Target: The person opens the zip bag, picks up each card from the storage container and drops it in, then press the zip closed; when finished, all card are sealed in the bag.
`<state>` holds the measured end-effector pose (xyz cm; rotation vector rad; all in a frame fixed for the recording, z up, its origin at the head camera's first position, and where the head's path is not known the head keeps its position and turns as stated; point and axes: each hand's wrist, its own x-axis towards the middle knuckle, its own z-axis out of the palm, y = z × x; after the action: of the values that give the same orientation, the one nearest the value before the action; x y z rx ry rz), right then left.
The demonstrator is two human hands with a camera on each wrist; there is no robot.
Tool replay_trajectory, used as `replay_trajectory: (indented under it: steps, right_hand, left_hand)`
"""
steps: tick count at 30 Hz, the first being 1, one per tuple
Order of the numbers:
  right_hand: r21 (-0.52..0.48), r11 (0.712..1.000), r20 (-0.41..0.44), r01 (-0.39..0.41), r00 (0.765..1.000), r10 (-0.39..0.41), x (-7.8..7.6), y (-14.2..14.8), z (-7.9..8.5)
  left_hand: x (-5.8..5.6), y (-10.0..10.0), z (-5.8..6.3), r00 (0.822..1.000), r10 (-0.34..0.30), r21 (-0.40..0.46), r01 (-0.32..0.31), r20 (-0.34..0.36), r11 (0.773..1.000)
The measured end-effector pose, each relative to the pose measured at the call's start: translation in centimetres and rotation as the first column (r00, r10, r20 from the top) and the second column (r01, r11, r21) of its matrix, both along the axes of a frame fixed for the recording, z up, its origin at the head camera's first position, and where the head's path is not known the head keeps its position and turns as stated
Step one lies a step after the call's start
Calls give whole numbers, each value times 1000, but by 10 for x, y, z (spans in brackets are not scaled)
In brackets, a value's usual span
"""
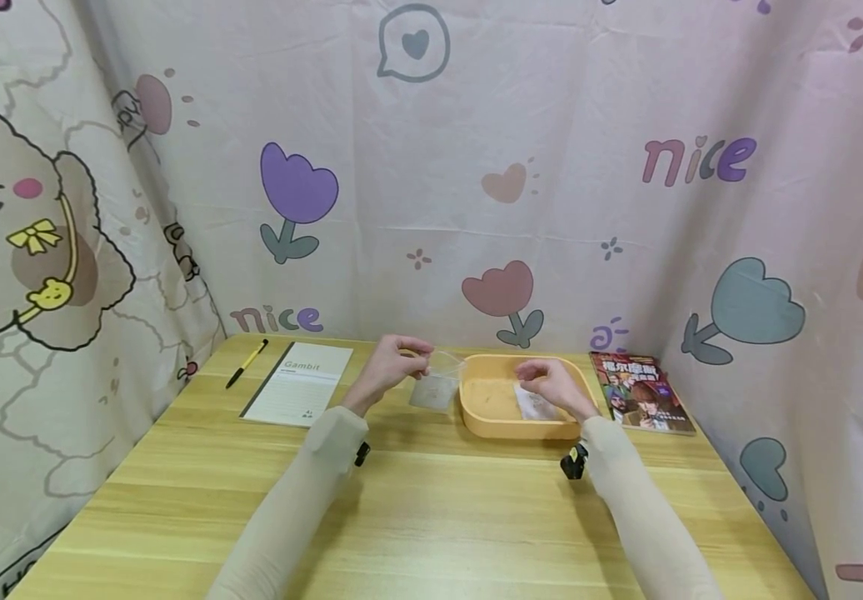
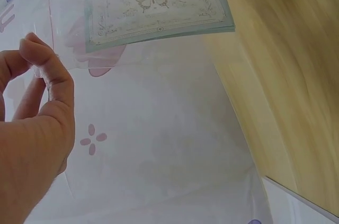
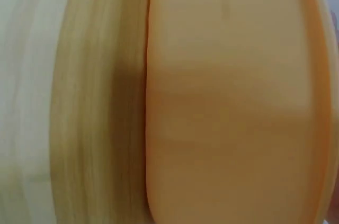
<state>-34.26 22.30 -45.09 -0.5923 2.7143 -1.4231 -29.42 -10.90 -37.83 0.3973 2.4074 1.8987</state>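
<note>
My left hand (image 1: 396, 367) pinches the edge of a clear plastic sleeve (image 2: 69, 49), thumb against fingertips. Inside the sleeve is a small stack of pale green-edged cards (image 2: 153, 7), the front one printed with a butterfly. In the head view the cards hang just left of a yellow-orange basin (image 1: 517, 429). Over this basin is my right hand (image 1: 555, 387), its fingers bent. A small white packet (image 1: 535, 404) shows directly below those fingertips; whether they grip it cannot be made out. The right wrist view shows mainly the basin's side (image 3: 228, 102).
A white notebook (image 1: 300, 383) and a yellow-and-black pen (image 1: 247, 364) lie at the left of the wooden table (image 1: 461, 517). To the basin's right is a comic-style book (image 1: 641, 396). Printed curtains (image 1: 401, 167) hang behind the table and at both sides.
</note>
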Motion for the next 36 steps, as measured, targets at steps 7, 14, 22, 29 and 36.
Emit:
replay_trajectory:
  steps: [7,14,22,29,36]
  right_hand:
    - [182,982,-17,-41,999,45,-8,14,-10]
    - [226,973,144,-50,989,18,-9,20,-10]
    - [322,945,136,-63,990,19,-11,22,-13]
    - [330,942,132,-65,991,22,-13,21,-14]
    - [347,935,125,-78,991,36,-14,20,-18]
  left_hand:
    - [-6,1,-7,1000,15,8,-15,20,1000]
    - [-6,3,-6,1000,9,4,-10,21,1000]
    - [-6,4,-8,1000,4,-1,-4,-3,1000]
    - [-5,4,-10,1000,9,1,-9,4,1000]
    - [-6,3,-12,1000,12,-2,-12,-1,1000]
